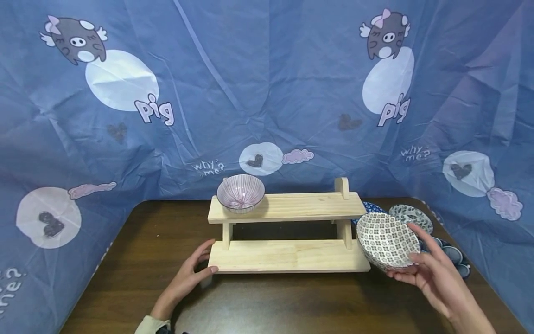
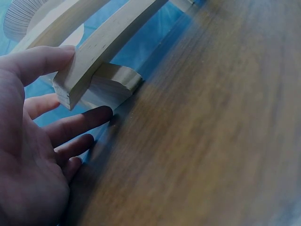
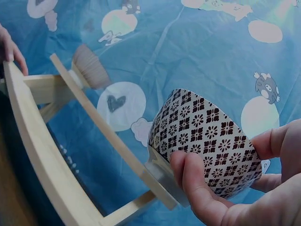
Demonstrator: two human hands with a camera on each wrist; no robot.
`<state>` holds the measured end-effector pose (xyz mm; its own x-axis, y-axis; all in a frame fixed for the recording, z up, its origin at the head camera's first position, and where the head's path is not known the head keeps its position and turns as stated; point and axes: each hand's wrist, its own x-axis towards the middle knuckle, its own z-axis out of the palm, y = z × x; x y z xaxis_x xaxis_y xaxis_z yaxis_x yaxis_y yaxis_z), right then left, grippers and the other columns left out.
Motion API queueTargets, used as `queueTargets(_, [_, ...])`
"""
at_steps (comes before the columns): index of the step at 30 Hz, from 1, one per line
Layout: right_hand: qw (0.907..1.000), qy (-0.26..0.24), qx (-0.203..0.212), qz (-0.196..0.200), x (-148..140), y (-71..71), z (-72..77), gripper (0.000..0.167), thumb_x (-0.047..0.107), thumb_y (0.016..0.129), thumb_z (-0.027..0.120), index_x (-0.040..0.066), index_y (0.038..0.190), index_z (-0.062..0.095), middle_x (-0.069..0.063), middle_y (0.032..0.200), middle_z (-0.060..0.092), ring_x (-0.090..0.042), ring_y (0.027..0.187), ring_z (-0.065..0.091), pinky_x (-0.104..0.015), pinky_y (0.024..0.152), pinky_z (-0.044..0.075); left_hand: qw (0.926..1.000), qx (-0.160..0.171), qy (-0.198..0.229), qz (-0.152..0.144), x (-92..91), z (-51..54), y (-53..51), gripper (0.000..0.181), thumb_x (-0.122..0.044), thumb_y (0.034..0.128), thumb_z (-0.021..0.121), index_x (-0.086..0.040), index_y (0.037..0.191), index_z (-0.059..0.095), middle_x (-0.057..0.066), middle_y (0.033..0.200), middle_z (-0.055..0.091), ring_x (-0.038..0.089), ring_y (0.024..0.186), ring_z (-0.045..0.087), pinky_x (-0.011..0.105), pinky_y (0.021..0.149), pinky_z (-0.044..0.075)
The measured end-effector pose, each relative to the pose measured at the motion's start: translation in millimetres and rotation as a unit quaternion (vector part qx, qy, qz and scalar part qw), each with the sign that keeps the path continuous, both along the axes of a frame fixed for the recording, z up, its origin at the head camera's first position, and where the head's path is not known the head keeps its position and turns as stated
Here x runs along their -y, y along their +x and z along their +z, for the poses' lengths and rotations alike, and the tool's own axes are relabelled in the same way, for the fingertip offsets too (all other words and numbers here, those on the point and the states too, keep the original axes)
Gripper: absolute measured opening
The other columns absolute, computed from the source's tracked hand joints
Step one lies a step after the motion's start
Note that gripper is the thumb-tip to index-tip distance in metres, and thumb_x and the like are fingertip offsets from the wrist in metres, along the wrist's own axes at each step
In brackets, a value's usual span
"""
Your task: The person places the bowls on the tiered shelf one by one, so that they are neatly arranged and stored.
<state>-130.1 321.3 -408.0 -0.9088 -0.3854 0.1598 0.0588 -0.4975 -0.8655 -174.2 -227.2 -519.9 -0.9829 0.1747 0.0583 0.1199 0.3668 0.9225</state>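
Head view: right hand (image 1: 438, 277) grasps floral-patterned bowl (image 1: 388, 240), tilted, by right end of two-tier wooden shelf (image 1: 292, 257), toward right edge of tabletop (image 1: 275, 301); left hand (image 1: 187, 274) grips shelf's lower-left end. Purple-striped bowl (image 1: 240, 192) sits near left end of upper board (image 1: 304, 205). Advisable: brace shelf firmly, level held bowl, lift base clear of board edges.

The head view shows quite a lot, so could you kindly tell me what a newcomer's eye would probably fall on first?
Probably on the blue cloth backdrop with its winged pigs, behind the table. Next might come the flower-patterned bowl held in the right hand, by the right end of the two-tier wooden rack, and then the purple-striped bowl on the left end of that rack's upper shelf.
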Motion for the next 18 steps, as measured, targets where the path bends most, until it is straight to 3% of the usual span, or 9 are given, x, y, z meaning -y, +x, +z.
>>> queueTargets(4, [0.9995, 0.022, -0.006, -0.02, 3.3, -7.4, 3.3, 0.067, -0.009, 0.103, 0.019, 0.034, 0.153, 0.031, -0.007, 0.127, 0.056, -0.034, 0.097, 0.073, -0.047, 0.081, 0.06, 1.0, 0.007, 0.002, -0.003, -0.6, 0.4, -0.2, 0.068, -0.017, 0.0916, 0.069, -0.008, 0.152, 0.038, 0.024, 0.143, 0.054, 0.036, 0.13, 0.053, 0.053, 0.105, 0.04])
queueTargets(10, [0.9955, 0.08, -0.003, -0.05, 12.5, -20.2, 9.7, 0.066, -0.006, 0.104, 0.024, 0.034, 0.155, 0.023, -0.018, 0.14, 0.016, -0.03, 0.097, 0.072, -0.045, 0.082, 0.06, 0.9999, 0.011, -0.001, -0.003, -0.4, 0.6, -0.8, 0.068, -0.017, 0.0913, 0.069, -0.009, 0.152, 0.038, 0.023, 0.143, 0.055, 0.036, 0.13, 0.053, 0.061, 0.109, 0.033])
queueTargets(14, [0.995, 0.087, -0.004, -0.05, 21.1, -29.5, 16.5, 0.065, -0.006, 0.104, 0.026, 0.033, 0.155, 0.023, -0.016, 0.138, 0.025, -0.03, 0.098, 0.072, -0.045, 0.081, 0.06, 0.9999, 0.01, -0.002, 0.0, 0.2, 0.6, -0.9, 0.068, -0.017, 0.0909, 0.069, -0.009, 0.152, 0.039, 0.023, 0.142, 0.056, 0.034, 0.129, 0.053, 0.06, 0.108, 0.033])
queueTargets(18, [0.9927, 0.108, -0.005, -0.055, 32.7, -37.0, 24.6, 0.063, -0.004, 0.104, 0.027, 0.034, 0.154, 0.022, -0.022, 0.144, 0.015, -0.029, 0.092, 0.074, -0.043, 0.079, 0.06, 1.0, 0.005, -0.003, 0.0, 0.0, 0.3, -0.9, 0.068, -0.016, 0.0908, 0.069, -0.009, 0.151, 0.039, 0.022, 0.141, 0.057, 0.033, 0.129, 0.054, 0.059, 0.108, 0.033])
